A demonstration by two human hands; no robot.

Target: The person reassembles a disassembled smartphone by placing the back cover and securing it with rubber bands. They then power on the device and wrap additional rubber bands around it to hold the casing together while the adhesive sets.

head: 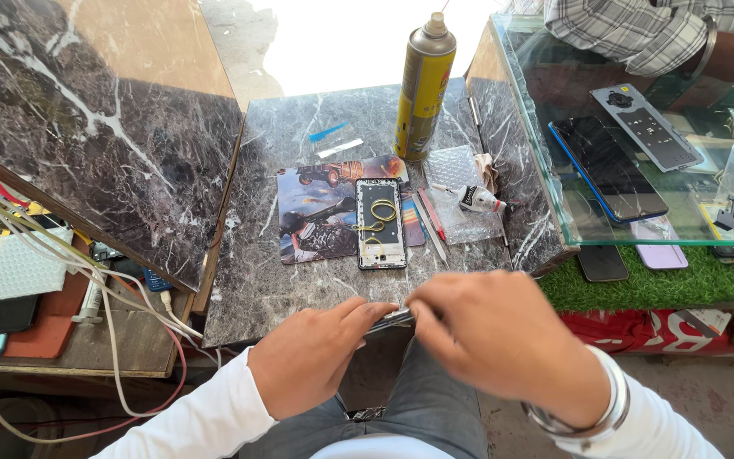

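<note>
My left hand (320,353) and my right hand (490,336) meet over my lap at the near edge of a dark marble worktop (256,280). Both grip a thin flat phone panel (390,318) seen edge-on between the fingertips. On the worktop lies an opened phone frame (381,223) with yellow cable loops inside, resting on a picture mat (316,212). A silver bangle circles my right wrist.
A yellow spray can (424,85) stands at the back. Thin tools (428,223), a small glue bottle (479,200) and bubble wrap lie right of the mat. A glass counter (554,195) holds phones; another person's arm (724,51) rests there. Cables (87,280) hang left.
</note>
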